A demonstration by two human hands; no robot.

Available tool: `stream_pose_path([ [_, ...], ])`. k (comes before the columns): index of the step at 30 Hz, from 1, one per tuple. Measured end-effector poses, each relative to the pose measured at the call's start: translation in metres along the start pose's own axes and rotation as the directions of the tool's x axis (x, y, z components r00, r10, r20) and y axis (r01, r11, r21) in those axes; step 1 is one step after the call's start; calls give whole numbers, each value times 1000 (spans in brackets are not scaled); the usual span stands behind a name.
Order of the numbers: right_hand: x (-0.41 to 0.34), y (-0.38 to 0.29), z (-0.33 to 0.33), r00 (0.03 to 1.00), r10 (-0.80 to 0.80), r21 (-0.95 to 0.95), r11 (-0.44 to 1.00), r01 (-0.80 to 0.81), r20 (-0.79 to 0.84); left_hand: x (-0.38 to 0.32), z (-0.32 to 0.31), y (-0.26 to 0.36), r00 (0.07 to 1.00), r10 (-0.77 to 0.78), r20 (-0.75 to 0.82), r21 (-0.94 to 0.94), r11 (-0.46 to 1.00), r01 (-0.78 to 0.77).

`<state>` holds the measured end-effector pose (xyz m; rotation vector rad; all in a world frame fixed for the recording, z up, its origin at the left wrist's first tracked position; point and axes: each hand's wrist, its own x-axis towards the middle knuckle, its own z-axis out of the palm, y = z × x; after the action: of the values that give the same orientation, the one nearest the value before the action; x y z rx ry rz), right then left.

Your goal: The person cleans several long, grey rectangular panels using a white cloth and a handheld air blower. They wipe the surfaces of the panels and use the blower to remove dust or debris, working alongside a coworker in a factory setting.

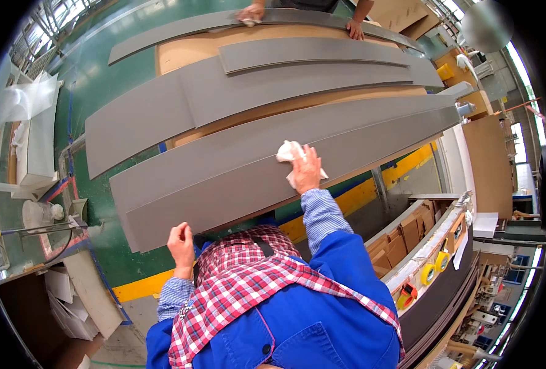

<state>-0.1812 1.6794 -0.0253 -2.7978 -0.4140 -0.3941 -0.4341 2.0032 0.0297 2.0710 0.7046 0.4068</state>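
Observation:
My right hand [306, 170] presses a crumpled white cloth [290, 151] onto the nearest long grey panel [236, 189], right of its middle. That panel overlaps another grey panel [171, 166] of similar length. My left hand [181, 244] is loosely curled at the near edge, close to the panel's left part, with nothing visible in it. Farther off, wide grey panels [139, 110] and a shorter grey panel [310, 53] lie on brown board [185, 50].
Across the panels, a co-worker's hand [251, 13] holds a white cloth on a narrow grey panel [181, 30]; the other hand [355, 29] rests on it. At right stand a bin of folded cardboard [397, 240] and yellow tape rolls [428, 274]. White packaging [38, 147] lies at left.

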Motion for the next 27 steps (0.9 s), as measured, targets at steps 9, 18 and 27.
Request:
stream_pose_path([
  [9, 70, 246, -28, 929, 348, -143, 920, -364, -126, 26, 154, 101, 954, 175, 243, 120, 970, -209],
  [18, 74, 254, -31, 930, 330, -121, 929, -351, -164, 80, 276, 158, 960, -152, 237, 342, 938, 64],
  [27, 74, 253, -36, 934, 309, -118, 936, -333, -180, 92, 277, 169, 907, -254, 335, 225, 957, 185],
])
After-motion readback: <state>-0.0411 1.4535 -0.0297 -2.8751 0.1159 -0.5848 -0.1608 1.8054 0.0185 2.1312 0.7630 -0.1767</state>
